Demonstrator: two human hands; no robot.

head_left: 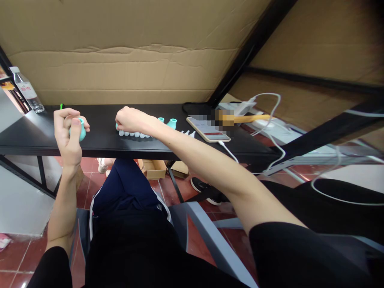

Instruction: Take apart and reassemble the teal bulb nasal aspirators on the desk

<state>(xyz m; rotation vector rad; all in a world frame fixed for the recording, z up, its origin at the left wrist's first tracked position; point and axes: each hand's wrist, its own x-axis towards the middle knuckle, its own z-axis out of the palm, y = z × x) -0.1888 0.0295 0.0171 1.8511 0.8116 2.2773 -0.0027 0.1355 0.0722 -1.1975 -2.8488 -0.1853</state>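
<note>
My left hand (66,136), raised above the left part of the black table, is closed around a small teal vase-shaped piece (81,131) with an open mouth at the top. My right hand (129,119) reaches across to the table's middle with its fingers closed. A bit of a teal piece (117,127) shows at those fingertips, mostly hidden by them. Just below the hand runs a row of small translucent white pieces (132,134). Beyond my right forearm stand two more teal vase-shaped pieces (172,123), and a few white pointed pieces (192,134) lie to their right.
A phone (210,130) with a white cable lies on the black table (96,114), right of the pieces. A water bottle (28,92) stands at the far left. Cardboard (135,72) walls the back. Another person's dark-clothed leg (300,200) is at the right.
</note>
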